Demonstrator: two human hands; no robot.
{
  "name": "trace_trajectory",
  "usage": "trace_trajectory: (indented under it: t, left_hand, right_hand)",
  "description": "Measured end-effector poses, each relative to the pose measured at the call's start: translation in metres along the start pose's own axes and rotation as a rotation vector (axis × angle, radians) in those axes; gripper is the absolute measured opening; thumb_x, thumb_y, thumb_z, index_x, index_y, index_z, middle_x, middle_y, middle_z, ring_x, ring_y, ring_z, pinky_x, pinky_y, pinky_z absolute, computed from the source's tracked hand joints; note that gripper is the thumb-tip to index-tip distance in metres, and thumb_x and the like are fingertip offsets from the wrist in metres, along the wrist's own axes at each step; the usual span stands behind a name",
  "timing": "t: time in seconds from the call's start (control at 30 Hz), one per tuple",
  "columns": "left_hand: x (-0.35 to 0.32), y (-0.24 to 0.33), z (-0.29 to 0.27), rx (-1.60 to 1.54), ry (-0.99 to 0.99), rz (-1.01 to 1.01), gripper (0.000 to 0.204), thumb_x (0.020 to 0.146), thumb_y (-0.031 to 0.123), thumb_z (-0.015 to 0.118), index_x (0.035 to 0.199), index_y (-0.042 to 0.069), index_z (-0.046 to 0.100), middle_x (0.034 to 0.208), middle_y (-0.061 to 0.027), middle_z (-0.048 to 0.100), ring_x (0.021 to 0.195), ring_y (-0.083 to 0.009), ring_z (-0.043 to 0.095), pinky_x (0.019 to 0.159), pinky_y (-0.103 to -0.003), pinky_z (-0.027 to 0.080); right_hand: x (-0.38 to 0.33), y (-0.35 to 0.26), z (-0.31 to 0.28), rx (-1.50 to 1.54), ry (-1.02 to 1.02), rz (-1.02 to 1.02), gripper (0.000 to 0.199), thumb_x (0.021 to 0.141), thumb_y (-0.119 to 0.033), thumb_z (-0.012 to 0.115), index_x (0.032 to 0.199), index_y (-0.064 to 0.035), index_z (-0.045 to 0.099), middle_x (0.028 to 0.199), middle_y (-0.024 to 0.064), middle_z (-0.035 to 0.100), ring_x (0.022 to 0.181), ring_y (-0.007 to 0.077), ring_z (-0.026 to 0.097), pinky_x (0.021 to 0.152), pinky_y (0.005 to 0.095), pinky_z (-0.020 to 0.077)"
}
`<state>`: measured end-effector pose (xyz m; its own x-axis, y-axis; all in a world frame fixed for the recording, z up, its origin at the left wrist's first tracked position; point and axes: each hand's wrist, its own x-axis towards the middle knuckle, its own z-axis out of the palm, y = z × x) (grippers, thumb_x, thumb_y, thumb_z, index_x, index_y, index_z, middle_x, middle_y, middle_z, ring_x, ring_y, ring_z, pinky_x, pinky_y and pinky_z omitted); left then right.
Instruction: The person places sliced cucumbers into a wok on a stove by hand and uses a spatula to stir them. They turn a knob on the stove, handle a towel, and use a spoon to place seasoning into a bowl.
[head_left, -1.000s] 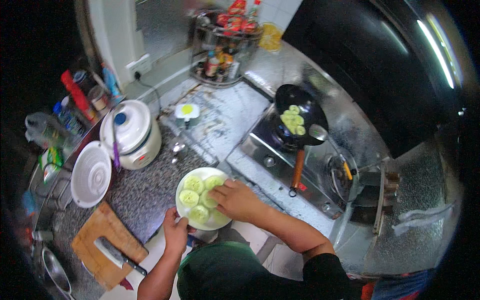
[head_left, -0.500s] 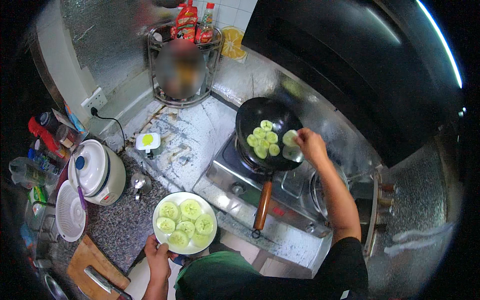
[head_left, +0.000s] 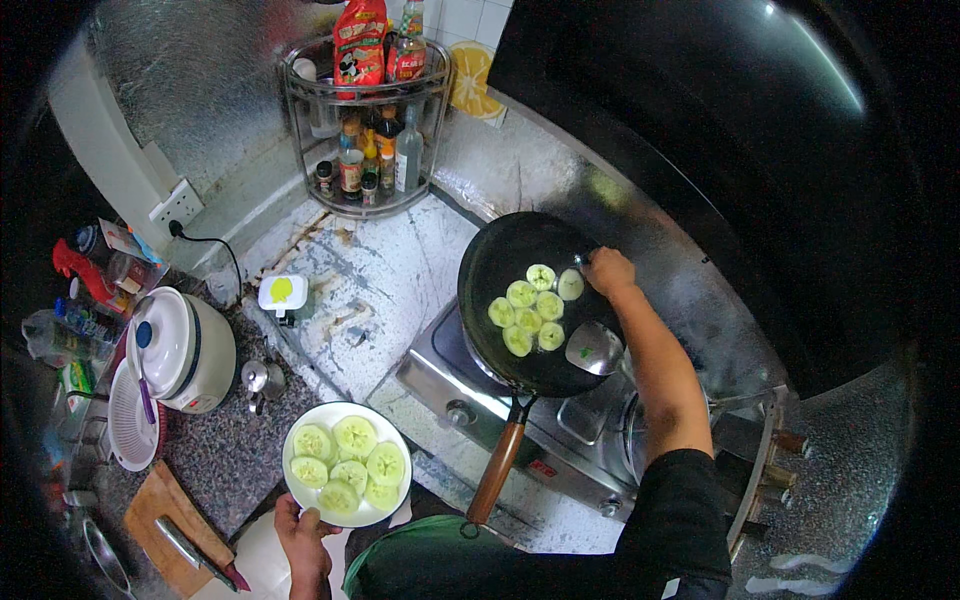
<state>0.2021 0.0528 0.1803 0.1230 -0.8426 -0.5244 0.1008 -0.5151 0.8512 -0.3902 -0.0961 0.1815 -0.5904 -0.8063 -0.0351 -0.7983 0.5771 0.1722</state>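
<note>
My left hand point(head_left: 304, 530) grips the near rim of a white plate point(head_left: 397, 428), which bears several pale green cucumber slices point(head_left: 354, 435). On the stove burner stands a black wok point(head_left: 500, 245) with a wooden handle point(head_left: 497, 472) toward me. Several cucumber slices point(head_left: 527, 318) lie in it, grouped around its middle. At the wok's right edge is my right hand point(head_left: 608, 272), its fingers curled together. One slice point(head_left: 570, 284) lies in the wok just left of those fingers; what they hold, if anything, is hidden. A metal spatula point(head_left: 597, 348) rests inside the wok's right side.
Bottles fill a corner rack point(head_left: 368, 95) at the back. A dark range hood point(head_left: 680, 130) overhangs the stove point(head_left: 450, 375). To the left are a white rice cooker point(head_left: 190, 350), a colander point(head_left: 130, 425), a small metal pot point(head_left: 262, 383), and a knife point(head_left: 190, 548) on a cutting board point(head_left: 150, 510).
The cucumber slice that was between my right fingers now lies in the wok. My right hand stays by the wok's edge. The whole view has shifted; my left hand still holds the plate.
</note>
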Motion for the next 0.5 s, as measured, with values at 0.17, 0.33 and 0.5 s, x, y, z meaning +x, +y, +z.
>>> trace_trajectory:
  t: [0.17, 0.33, 0.5]
  left_hand:
    - [0.005, -0.002, 0.000, -0.056, -0.040, 0.041, 0.028, 0.077, 0.003, 0.046, 0.105, -0.001, 0.048, 0.097, -0.0116, 0.058, 0.069, -0.0190, 0.061, 0.050, -0.028, 0.052]
    - [0.020, -0.002, -0.006, -0.030, -0.124, 0.053, 0.033, 0.079, 0.001, 0.045, 0.111, -0.001, 0.050, 0.103, -0.0144, 0.058, 0.073, -0.0213, 0.061, 0.055, -0.031, 0.053]
    - [0.033, 0.004, -0.009, -0.013, -0.187, 0.040, 0.033, 0.079, 0.001, 0.047, 0.112, -0.002, 0.048, 0.096, -0.0128, 0.058, 0.066, -0.0190, 0.060, 0.053, -0.030, 0.053]
  right_hand:
    - [-0.069, -0.019, -0.088, 0.212, 0.278, -0.214, 0.022, 0.080, -0.025, 0.064, 0.094, -0.0085, 0.067, 0.096, 0.0129, 0.065, 0.091, 0.0312, 0.062, 0.077, 0.0414, 0.0504]
    - [-0.167, -0.053, -0.148, 0.422, 0.319, -0.490, 0.020, 0.077, -0.016, 0.067, 0.092, -0.0039, 0.065, 0.083, 0.0129, 0.063, 0.083, 0.0308, 0.061, 0.072, 0.0389, 0.0487]
    - [-0.258, -0.141, -0.133, 0.479, 0.009, -0.958, 0.026, 0.073, -0.022, 0.070, 0.093, -0.0068, 0.065, 0.088, 0.0113, 0.061, 0.084, 0.0302, 0.059, 0.072, 0.0395, 0.0494]
